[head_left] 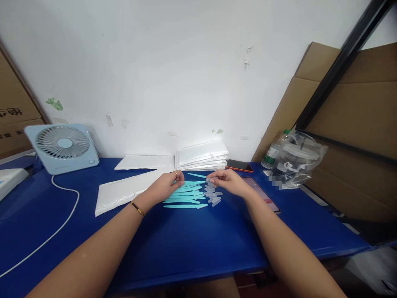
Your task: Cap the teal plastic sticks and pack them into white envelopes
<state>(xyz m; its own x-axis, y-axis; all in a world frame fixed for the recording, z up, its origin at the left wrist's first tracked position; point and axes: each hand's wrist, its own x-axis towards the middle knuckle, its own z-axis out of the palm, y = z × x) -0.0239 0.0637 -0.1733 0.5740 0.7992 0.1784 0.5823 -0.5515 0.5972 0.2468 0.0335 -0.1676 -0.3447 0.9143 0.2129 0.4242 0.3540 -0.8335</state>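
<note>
Several turquoise eyebrow razors [186,201] lie side by side in a loose row on the blue table. Beside their right ends is a small pile of clear plastic blade caps [214,195]. My left hand [170,185] is closed in a pinch over the row's far left end, on the handle of one razor [194,182] that points right. My right hand [228,182] is closed at the far side of the caps, its fingertips pinched around what looks like a clear cap. One more razor [196,175] lies just beyond, between both hands.
White padded mailers [201,154] are stacked against the wall, with others [122,192] lying at left. A blue fan [64,145] with a white cord stands far left. Two phones [238,166] [263,194], a bottle [273,153] and a bagged cup [297,159] are at right.
</note>
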